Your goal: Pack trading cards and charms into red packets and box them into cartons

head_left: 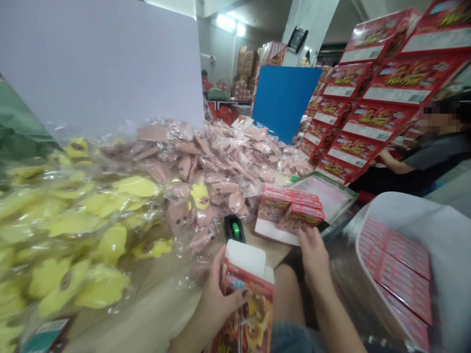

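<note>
My left hand grips a red printed carton with cartoon figures, its white top flap standing up. My right hand is closed at the lower edge of a small red box, which juts from a group of similar boxes in a red display box. Its fingertips are partly hidden. Between the hands and farther back stands a black tape dispenser with a green roll. Left of it lie pink figures in clear bags, one with a yellow figure on top.
Bagged yellow pieces cover the table's left side, with pink ones heaped behind. A white-lined bin at right holds wrapped red boxes. Red cartons are stacked behind it, beside a seated person. A blue panel stands at the back.
</note>
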The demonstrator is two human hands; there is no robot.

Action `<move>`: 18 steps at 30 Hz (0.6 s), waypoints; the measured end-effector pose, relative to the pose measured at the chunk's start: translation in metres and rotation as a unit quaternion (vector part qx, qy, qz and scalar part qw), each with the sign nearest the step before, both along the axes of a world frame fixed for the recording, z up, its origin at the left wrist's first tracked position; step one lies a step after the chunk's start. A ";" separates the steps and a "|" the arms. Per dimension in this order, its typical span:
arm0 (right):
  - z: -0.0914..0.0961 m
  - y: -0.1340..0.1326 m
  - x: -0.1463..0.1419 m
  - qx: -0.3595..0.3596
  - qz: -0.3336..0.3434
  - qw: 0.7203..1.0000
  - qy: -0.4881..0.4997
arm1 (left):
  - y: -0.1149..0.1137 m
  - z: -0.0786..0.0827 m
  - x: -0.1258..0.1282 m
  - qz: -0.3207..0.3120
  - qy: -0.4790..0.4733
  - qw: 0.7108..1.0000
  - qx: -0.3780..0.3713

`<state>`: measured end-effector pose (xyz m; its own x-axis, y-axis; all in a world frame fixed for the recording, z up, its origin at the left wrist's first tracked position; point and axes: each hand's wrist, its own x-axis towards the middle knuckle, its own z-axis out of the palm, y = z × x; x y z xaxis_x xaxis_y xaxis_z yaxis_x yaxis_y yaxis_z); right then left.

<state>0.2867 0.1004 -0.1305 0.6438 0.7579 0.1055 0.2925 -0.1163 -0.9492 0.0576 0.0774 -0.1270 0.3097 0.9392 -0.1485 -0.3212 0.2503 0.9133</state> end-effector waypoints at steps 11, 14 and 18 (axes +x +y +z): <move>0.055 -0.098 -0.153 -0.133 0.202 0.866 0.438 | -0.096 0.010 -0.050 0.169 0.223 0.958 0.058; 0.071 -0.093 -0.157 -0.143 0.243 0.804 0.523 | -0.113 0.019 -0.074 0.201 0.235 0.944 0.113; 0.044 -0.092 -0.154 -0.178 0.350 0.798 0.457 | -0.120 0.010 -0.095 0.129 0.262 0.954 0.070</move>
<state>0.1328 0.0085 -0.0865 -0.2649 0.8432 -0.4678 -0.3921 -0.5374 -0.7466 -0.0370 -0.0422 -0.1171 -0.0177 0.9960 -0.0875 0.1531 0.0891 0.9842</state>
